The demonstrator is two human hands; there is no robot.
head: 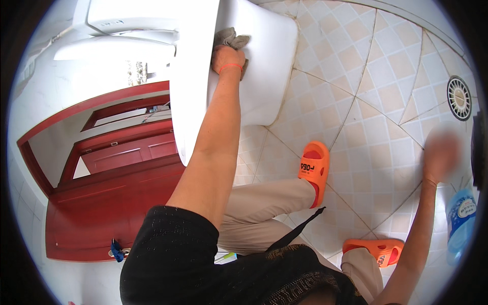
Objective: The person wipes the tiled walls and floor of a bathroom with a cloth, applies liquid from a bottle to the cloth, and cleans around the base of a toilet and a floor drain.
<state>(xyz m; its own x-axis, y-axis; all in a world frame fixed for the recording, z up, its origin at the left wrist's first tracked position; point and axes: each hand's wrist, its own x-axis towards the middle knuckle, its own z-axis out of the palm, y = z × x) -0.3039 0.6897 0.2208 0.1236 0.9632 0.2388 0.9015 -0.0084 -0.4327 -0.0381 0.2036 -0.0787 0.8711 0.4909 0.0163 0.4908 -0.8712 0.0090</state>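
Note:
My left hand [228, 59], with an orange-red band at the wrist, grips a crumpled grey-brown cloth [228, 37]. It presses the cloth against the outer side of a white ceramic toilet [268, 65], close beside a raised edge. Part of the cloth shows below the fingers. My right hand [442, 152] is at the far right, low over the tiled floor [392, 148]. It is blurred, so its fingers and anything in them cannot be made out. A blue plastic bottle [461, 225] with a label is near my right forearm.
A round floor drain [459, 98] lies above my right hand in the picture. My feet wear orange slippers [314, 171]. A red door [114, 206] with a blue item on its handle [118, 251] stands at left. A dark object [478, 148] shows at the right rim.

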